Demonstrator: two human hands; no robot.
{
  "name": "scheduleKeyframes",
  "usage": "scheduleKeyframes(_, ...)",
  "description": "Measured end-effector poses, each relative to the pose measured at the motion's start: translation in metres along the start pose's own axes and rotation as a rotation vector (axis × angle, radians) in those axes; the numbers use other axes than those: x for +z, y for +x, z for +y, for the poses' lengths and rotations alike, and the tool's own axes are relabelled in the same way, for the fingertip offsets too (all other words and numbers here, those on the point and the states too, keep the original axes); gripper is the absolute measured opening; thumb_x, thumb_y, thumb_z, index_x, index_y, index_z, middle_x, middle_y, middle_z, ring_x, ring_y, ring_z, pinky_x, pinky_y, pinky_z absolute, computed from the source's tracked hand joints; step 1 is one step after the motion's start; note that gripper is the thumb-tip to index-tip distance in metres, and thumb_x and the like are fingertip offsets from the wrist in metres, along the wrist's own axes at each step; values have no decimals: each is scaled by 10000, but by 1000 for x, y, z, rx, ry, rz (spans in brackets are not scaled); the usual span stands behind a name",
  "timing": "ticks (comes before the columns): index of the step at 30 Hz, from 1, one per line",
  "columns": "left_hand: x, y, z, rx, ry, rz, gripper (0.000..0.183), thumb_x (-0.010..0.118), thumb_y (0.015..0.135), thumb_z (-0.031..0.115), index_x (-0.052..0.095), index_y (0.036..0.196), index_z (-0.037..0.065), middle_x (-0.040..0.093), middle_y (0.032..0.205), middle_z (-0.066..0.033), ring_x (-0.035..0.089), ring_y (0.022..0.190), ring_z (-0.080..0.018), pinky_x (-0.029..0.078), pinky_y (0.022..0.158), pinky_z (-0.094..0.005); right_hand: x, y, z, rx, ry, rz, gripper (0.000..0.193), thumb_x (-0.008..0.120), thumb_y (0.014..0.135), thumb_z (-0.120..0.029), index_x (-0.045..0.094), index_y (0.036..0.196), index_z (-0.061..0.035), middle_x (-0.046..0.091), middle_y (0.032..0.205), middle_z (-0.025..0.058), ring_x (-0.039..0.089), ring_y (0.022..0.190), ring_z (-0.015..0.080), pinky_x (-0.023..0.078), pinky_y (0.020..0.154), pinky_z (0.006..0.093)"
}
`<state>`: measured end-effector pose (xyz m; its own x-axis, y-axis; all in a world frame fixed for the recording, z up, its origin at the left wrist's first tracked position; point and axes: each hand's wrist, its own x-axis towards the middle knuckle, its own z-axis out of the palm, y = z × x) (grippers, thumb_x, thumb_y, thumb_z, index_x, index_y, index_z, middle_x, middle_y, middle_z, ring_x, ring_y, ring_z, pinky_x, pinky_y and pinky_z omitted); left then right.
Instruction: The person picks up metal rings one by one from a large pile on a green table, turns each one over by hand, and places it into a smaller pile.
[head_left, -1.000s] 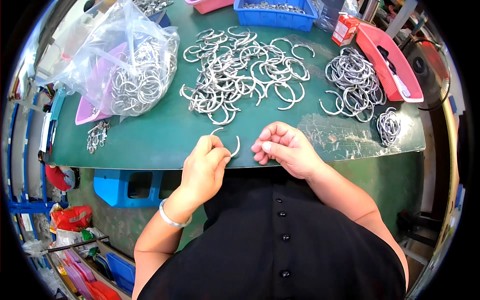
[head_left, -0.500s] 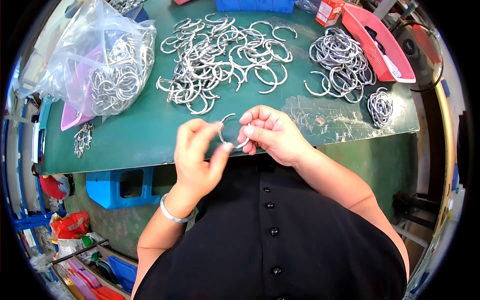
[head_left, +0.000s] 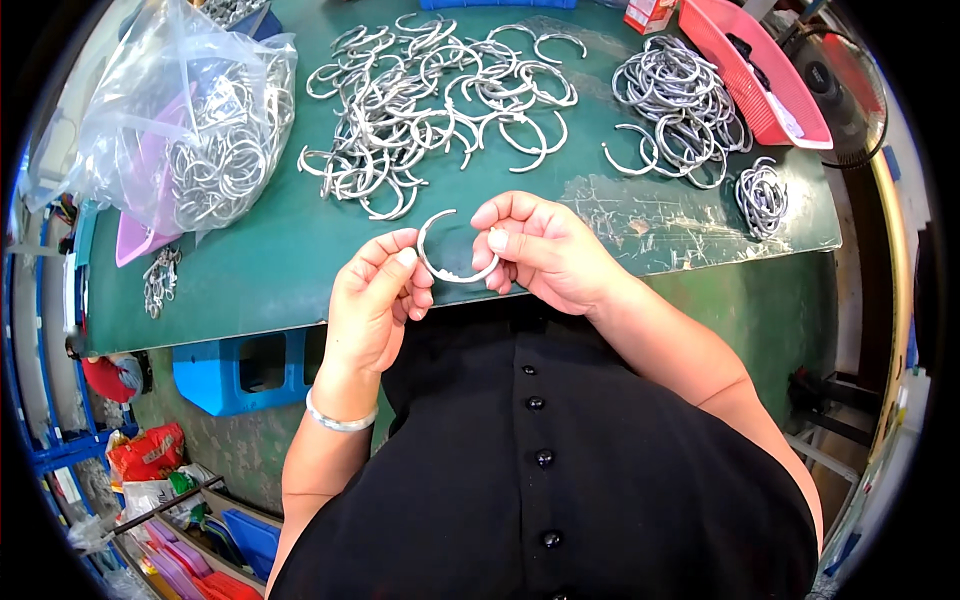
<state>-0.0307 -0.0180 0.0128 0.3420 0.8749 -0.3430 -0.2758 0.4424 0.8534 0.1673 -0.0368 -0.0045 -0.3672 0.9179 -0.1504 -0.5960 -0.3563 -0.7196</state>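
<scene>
An open silver bangle (head_left: 459, 279) is held up between my two hands, over the near edge of the green table (head_left: 270, 275). My left hand (head_left: 376, 285) pinches its left side between thumb and fingers. On the other side, my right hand (head_left: 540, 250) grips the bangle's right end with thumb and fingertips. The bangle's gap faces up and to the right. Just beyond my hands lies a wide, loose heap of similar open bangles (head_left: 410, 125). To the right is a second, denser pile of darker bangles (head_left: 680, 100), with one open bangle at its left edge.
At the left, a clear plastic bag (head_left: 130, 110) of bangles sits in a pink tray (head_left: 135, 243). Small metal pieces (head_left: 161, 282) lie near it. At right are a bundle of rings (head_left: 762, 200), a pink basket (head_left: 725, 60) and a fan (head_left: 835, 90). A blue stool (head_left: 225, 385) stands below.
My left hand has turned and closed its fingers on the bangle's left side, where it was blurred and looser before. The right hand keeps its grip. The whole view has shifted slightly.
</scene>
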Motion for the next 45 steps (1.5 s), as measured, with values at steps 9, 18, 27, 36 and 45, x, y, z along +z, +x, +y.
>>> scheduleKeyframes(9, 5, -6, 3, 2, 59, -31, 138, 496, 851, 115, 560, 916, 12, 538, 617, -14, 462, 470, -67, 373, 433, -166, 3, 0, 0, -3, -87, 5, 195, 498, 848, -78, 466, 1036, -40, 579, 816, 78, 566, 673, 122, 467, 605, 225)
scheduleKeyframes(18, 5, -9, 4, 117, 163, 4, 130, 501, 849, 110, 568, 901, 12, 544, 641, -9, 476, 502, -58, 366, 447, -162, 3, 2, 1, -29, -112, -1, 224, 491, 849, -68, 444, 1065, -33, 577, 852, 90, 577, 716, 139, 456, 620, 240)
scheduleKeyframes(27, 2, -7, 2, 130, 163, 30, 165, 481, 859, 135, 579, 907, 12, 550, 669, -18, 486, 526, -70, 363, 479, -179, 2, 1, 1, -22, -86, -8, 192, 510, 839, -75, 474, 1021, -25, 583, 862, 92, 585, 718, 147, 469, 629, 249)
scheduleKeyframes(36, 1, -6, 2, 105, 150, 23, 200, 444, 872, 148, 579, 914, 7, 558, 685, -30, 501, 538, -84, 379, 490, -191, 1, 0, 1, -20, -53, -18, 180, 520, 834, -74, 485, 1003, -25, 592, 865, 101, 593, 718, 155, 478, 628, 258)
scheduleKeyframes(45, 2, -4, 3, 37, 120, 36, 187, 463, 864, 165, 573, 877, 14, 560, 665, -32, 505, 514, -87, 383, 467, -194, 2, -1, 1, -15, -54, -14, 210, 508, 840, -69, 459, 1040, -26, 592, 864, 113, 594, 714, 163, 477, 618, 260)
